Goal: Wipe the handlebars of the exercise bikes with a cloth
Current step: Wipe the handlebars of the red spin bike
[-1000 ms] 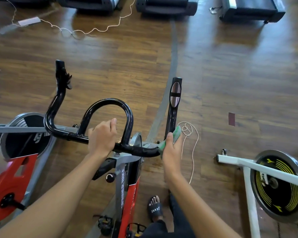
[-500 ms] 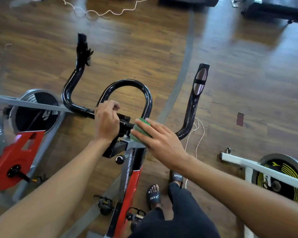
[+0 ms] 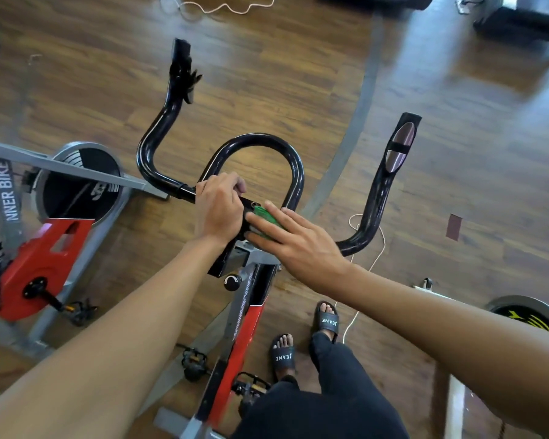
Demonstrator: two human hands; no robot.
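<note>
Cloth (image 3: 267, 218) lies under flat right hand (image 3: 301, 245), seemingly touching left hand (image 3: 219, 207), grip clamped round handlebar (image 3: 295, 179).

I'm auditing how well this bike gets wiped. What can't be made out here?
Head view only:
Green cloth: mostly hidden under the right hand.
Handlebar crossbar: covered where the left hand grips it.
Yellow-marked flywheel: cut off by the right edge.
Centre bike's frame lettering: too blurred to read.

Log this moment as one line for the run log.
phase: handlebar centre wipe | left hand: grips handlebar | right hand: flat fingers press green cloth on centre
</note>
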